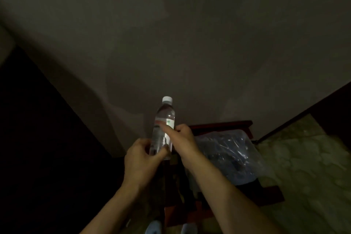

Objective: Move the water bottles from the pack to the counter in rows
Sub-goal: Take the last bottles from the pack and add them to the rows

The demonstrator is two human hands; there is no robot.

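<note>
Both hands hold one water bottle (163,125) upright in the dim middle of the view — the left hand (141,156) curls round its lower part, the right hand (181,138) grips its labelled middle with the thumb across the front. Its white cap (167,99) points up. Just right of it, the crinkled plastic pack (230,155) lies on a dark red surface (220,124), with pale floor (307,157) further right

Head-worn view, forward and down

Clear bottle (163,129), white cap (167,99)
</note>
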